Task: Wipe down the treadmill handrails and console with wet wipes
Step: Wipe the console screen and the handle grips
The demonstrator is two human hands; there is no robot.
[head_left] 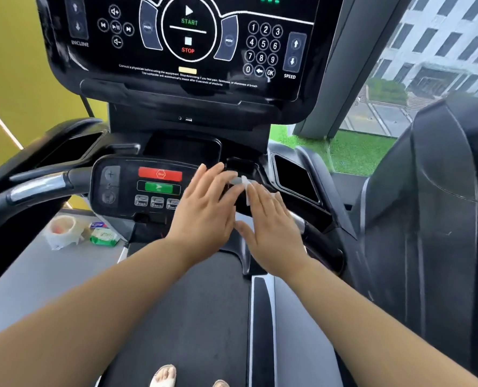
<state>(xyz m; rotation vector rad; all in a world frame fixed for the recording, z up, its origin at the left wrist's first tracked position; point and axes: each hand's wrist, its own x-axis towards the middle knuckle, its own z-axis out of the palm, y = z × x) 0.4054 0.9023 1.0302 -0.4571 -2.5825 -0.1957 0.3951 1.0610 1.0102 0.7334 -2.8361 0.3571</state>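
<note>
- The work looks to be in the middle: the wet wipe is down on the right end of the lower control panel, so that part is being wiped now.
- Nothing shows for certain which surfaces are already clean. The upper console, the left handrail and the right handrail may all still need a pass.
- The right hand lies flat over the wipe. Its grip is spread, with straight fingers pressing the wipe onto the panel and not pinching it.
- Only a white edge of the wipe shows, just past the right fingertips and between the two hands; the rest is hidden under the palm.
- The left hand lies flat just beside it, its grip also spread, with its fingertips near the wipe's upper edge. I cannot tell if they touch it.
- A green pack of wipes sits on the floor, left of the treadmill and well apart from both hands.
</note>
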